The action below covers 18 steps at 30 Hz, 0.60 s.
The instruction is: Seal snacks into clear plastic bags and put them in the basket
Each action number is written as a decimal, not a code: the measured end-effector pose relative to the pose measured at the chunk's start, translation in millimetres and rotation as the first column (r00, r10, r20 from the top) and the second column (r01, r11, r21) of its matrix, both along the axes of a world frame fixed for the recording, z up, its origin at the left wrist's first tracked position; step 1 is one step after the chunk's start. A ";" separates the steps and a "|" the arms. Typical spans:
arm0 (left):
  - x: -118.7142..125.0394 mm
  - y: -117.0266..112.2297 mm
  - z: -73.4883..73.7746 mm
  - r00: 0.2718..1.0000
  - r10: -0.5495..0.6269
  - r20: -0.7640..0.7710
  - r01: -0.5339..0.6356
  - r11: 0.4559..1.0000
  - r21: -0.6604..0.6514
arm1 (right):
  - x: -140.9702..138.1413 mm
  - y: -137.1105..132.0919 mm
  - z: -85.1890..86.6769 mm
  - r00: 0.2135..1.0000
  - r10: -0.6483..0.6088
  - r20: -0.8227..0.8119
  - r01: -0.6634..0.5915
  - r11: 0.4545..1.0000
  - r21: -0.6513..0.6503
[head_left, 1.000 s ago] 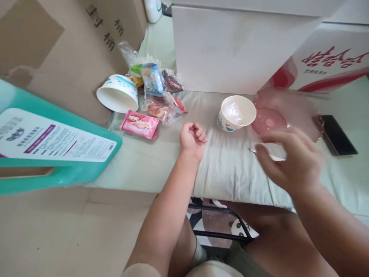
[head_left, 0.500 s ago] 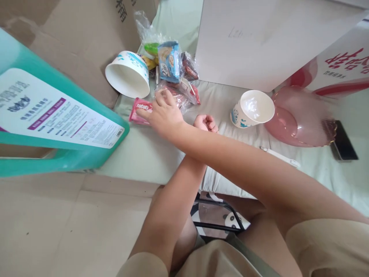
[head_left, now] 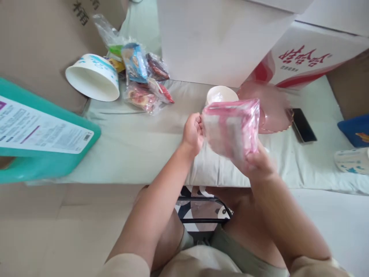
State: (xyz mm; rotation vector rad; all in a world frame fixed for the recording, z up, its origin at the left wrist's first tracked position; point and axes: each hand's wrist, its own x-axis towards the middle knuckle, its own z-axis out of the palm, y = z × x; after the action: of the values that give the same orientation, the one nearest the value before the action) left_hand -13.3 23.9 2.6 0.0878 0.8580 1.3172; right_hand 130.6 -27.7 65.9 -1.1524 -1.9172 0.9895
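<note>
While my right hand [head_left: 261, 163] clamps the pink packet [head_left: 227, 129] low, my left hand [head_left: 193, 133] curls alongside, grip unclear; probably light, slick, crushable, it suits gentle edge holds.

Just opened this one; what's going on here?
A person's bare right hand holds up a glossy pink-and-white plastic packet, motion-blurred, above pale green cloth. The left hand is curled at the packet's left edge; whether it touches is unclear. Behind stands a round white paper bowl, partly hidden. To the left, a blue-patterned white bowl lies tipped beside wrapped snacks.
</note>
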 end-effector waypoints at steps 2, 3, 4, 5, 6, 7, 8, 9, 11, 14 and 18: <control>7.5 -9.2 5.7 0.987 -0.154 0.038 0.151 0.987 0.060 | 30.1 -0.9 -28.5 0.961 -0.087 -0.262 0.023 0.971 -0.240; 11.9 -15.1 8.4 0.973 -0.228 0.039 0.224 0.970 0.093 | 39.4 -1.1 -41.8 0.924 -0.145 -0.355 0.022 0.944 -0.328; 16.6 -21.3 10.6 0.960 -0.277 0.043 0.270 0.956 0.117 | 45.7 -1.2 -53.2 0.889 -0.199 -0.413 0.021 0.918 -0.396; 21.5 -27.0 11.9 0.953 -0.300 0.038 0.293 0.947 0.133 | 50.1 -1.3 -61.9 0.867 -0.236 -0.439 0.025 0.901 -0.433; 26.4 -31.8 12.2 0.951 -0.310 0.014 0.305 0.940 0.155 | 53.4 -1.5 -67.9 0.854 -0.259 -0.451 0.032 0.892 -0.451; 31.1 -35.2 11.3 0.952 -0.306 -0.025 0.305 0.936 0.173 | 56.5 -1.7 -71.1 0.856 -0.263 -0.445 0.039 0.891 -0.451; 35.4 -37.1 9.4 0.953 -0.292 -0.076 0.302 0.936 0.184 | 60.2 -2.2 -72.2 0.873 -0.256 -0.415 0.058 0.899 -0.434; 39.0 -37.5 6.9 0.954 -0.266 -0.135 0.288 0.939 0.188 | 64.7 -2.7 -71.8 0.899 -0.253 -0.357 0.099 0.912 -0.398; 42.8 -35.1 1.3 0.953 -0.171 -0.251 0.223 0.955 0.195 | 76.5 -3.6 -69.6 0.947 -0.282 -0.155 0.235 0.935 -0.264; 38.9 -29.7 -4.1 0.925 0.018 -0.380 0.091 0.960 0.265 | 96.4 -2.2 -72.0 0.901 -0.397 0.173 0.396 0.917 0.044; 22.7 -28.8 -9.2 0.846 0.140 -0.515 0.042 0.944 0.326 | 111.5 4.1 -86.5 0.792 -0.420 0.444 0.347 0.907 0.239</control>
State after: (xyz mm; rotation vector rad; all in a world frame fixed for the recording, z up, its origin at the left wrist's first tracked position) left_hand 9.4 -4.9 -6.6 0.7315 1.1033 1.5021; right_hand 242.1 -23.6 -20.6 -1.7411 -1.9604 0.3412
